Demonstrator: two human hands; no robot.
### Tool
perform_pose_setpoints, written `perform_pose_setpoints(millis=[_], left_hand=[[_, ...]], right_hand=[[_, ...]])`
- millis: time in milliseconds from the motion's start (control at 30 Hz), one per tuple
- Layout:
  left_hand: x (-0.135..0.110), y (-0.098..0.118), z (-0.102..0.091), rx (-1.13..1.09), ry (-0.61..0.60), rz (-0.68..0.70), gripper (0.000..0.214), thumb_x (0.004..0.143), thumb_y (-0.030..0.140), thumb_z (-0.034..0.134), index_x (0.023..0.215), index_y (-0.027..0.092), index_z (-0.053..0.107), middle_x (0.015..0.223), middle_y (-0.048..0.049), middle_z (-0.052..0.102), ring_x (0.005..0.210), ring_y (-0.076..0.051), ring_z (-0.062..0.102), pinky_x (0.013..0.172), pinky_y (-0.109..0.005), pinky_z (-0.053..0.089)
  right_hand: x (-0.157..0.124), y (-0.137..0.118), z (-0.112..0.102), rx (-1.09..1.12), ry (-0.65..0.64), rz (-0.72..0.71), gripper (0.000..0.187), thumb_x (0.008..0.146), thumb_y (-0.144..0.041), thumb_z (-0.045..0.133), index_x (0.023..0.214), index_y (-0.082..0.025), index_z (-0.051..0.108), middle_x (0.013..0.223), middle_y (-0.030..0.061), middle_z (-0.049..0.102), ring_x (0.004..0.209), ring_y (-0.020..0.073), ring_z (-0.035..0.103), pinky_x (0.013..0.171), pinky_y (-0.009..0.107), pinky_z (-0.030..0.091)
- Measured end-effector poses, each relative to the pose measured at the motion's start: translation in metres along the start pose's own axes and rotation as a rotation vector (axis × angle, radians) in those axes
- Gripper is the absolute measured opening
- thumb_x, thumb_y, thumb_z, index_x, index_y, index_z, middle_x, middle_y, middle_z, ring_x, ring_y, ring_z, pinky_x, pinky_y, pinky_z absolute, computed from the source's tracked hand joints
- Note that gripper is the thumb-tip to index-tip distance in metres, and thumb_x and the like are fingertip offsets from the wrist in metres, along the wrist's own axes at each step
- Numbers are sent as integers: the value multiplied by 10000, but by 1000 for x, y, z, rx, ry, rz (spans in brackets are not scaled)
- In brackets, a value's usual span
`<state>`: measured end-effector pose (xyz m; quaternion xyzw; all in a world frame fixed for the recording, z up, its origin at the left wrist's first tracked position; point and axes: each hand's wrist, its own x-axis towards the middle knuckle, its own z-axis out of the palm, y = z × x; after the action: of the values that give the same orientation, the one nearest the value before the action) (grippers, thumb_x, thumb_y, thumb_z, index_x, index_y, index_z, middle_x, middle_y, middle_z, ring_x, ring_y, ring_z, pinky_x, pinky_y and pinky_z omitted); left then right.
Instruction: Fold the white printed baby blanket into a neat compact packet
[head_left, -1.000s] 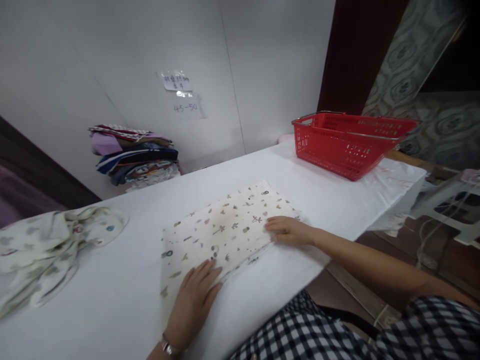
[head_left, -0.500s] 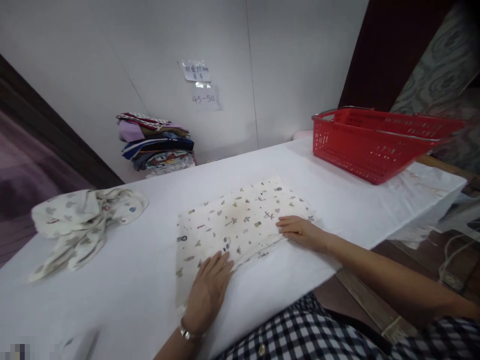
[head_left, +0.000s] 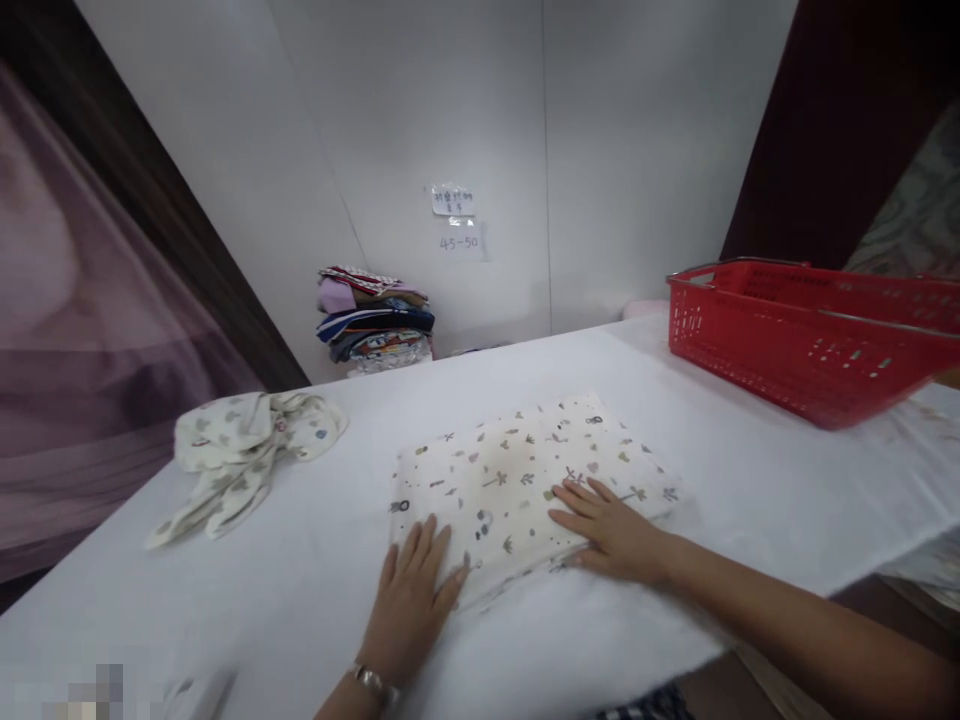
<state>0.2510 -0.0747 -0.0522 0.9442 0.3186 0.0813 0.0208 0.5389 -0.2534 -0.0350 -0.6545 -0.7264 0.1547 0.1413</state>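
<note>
A cream cloth [head_left: 510,455] printed with small plants and shapes lies folded into a rough rectangle on the white table. Its near edge is a fold, with another layer just showing beneath. My left hand [head_left: 411,595], a silver band at its wrist, rests flat on the near left corner with fingers spread. Flat on the near right part lies my right hand [head_left: 611,530], its fingers apart too. Neither hand grips the fabric. A crumpled white cloth [head_left: 240,445] with a grey leaf-like print sits to the left, apart from both hands.
A red plastic basket [head_left: 787,350] with metal handles stands on the table [head_left: 315,600] at the right. Folded clothes [head_left: 379,315] are stacked behind the table's back edge, below a paper sign [head_left: 461,242] reading 45-50. A purplish curtain [head_left: 97,380] hangs at the left.
My fingers have spread wider on the cloth, and my right hand now lies farther in from its right edge. The whole view has shifted, with things appearing lower and farther right.
</note>
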Motion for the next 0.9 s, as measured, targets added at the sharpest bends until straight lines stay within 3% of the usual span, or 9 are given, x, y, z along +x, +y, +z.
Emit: perform_pose_setpoints(millis=[167,267,367,533,633,767,833,900], left_hand=[[19,-3,-16,-102,-111,-135,553,837,520,342,1300,230,428,1434,-82,298,1327,-252,236,1048,-515,245],[51,2,-35,-101,-92,-178,588,836,534,325,1316,202,405,1456,-96,242,1341,-257,192,1062,-515,205],[87,9,-43,-66,-67,-145,616,833,551,312,1334,198,377,1475,-94,181,1354,-262,142,1069,-517,170],[134,16,-27,16,-80,-97,655,826,562,305,1338,160,371,1476,-114,166,1355,-292,121,1064,-539,147],[154,19,-15,33,-73,-50,654,828,563,290,1345,169,360,1481,-103,157,1358,-287,111,1066,-539,131],[176,24,1,39,-33,44,665,830,577,256,1353,176,345,1482,-89,155,1362,-270,106,1072,-529,110],[185,25,11,22,-61,61,675,827,585,246,1357,177,338,1476,-89,180,1357,-276,132,1068,-539,105],[190,25,21,1,-108,57,686,824,597,229,1361,183,328,1469,-88,205,1350,-284,157,1065,-548,100]], right_hand=[[17,0,-29,84,-12,57,574,883,-554,318,1401,-318,248,1491,32,81,1359,251,41,1087,478,23],[45,4,-42,28,69,89,597,875,-577,302,1403,-304,252,1495,28,43,1360,254,-1,1086,467,-15],[74,14,-39,-47,99,118,635,865,-600,292,1406,-268,257,1495,55,26,1357,264,-30,1074,483,-44],[91,38,-24,-19,4,174,643,862,-609,279,1395,-249,293,1488,91,103,1358,269,40,1067,508,33],[83,58,-38,-2,171,230,592,880,-572,279,1377,-255,333,1480,74,167,1356,247,96,1076,474,83],[61,102,-69,-38,384,566,578,869,-503,357,1304,-131,442,1364,157,398,1266,273,338,1034,423,255],[51,124,-78,26,348,742,590,843,-483,409,1287,-97,449,1230,181,528,1132,289,489,949,422,363],[45,139,-81,94,293,853,611,806,-482,465,1272,-87,458,1140,179,586,1038,292,554,892,416,411]])
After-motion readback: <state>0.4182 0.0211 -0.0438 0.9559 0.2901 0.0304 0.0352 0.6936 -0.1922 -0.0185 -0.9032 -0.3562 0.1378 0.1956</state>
